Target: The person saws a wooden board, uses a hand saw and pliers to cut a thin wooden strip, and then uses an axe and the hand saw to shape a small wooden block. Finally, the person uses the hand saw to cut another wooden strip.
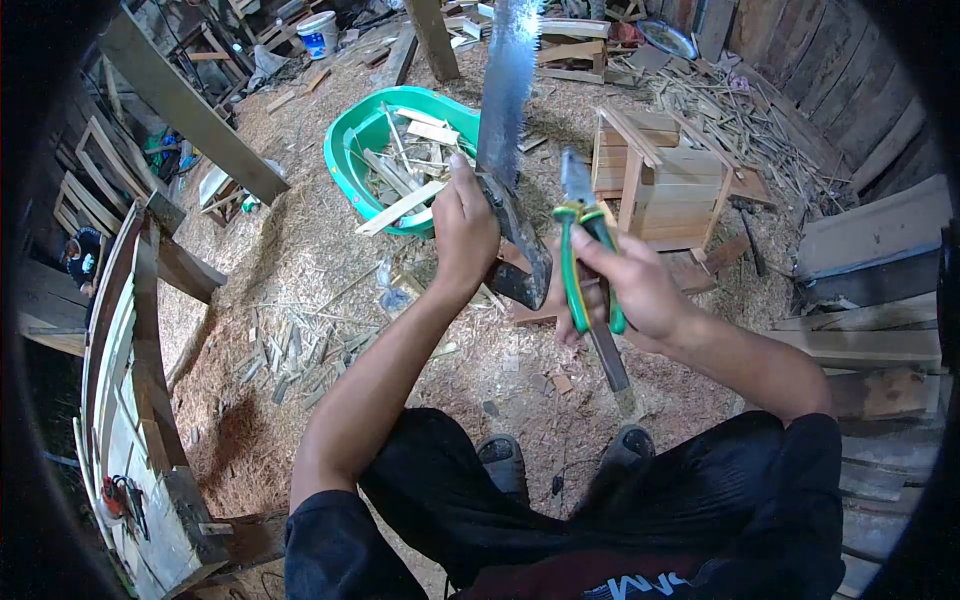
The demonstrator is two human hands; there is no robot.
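On my remote feed, a seated person's left hand [465,235] is wrapped tight around a handsaw [505,90] at the spot where the steel blade meets its dark, wedge-shaped handle. The blade is long, flat and dull grey. It runs toward the far side of the scene, and its tip leaves the top of the view.

Just right of the saw, the right hand [632,292] is closed on a pair of pliers [578,240] with glossy green and yellow grips. The metal nose of the pliers points away, close beside the blade. I cannot tell whether it touches the saw. The same fist also holds a dark, flat, narrow bar [610,362], which slants down toward the near side.

The earth floor [300,270] is covered in pale sawdust, shavings and thin splinters. Beyond the left hand is a round green plastic basin [345,160] heaped with light wood offcuts. To the far right of the saw stands a small box [668,185] built of unpainted slats. A white bucket [318,33] stands well away at the far left.

Rough weathered planks [870,230] are stacked along the right. The near edge shows black trousers and two dark shoes [500,458].
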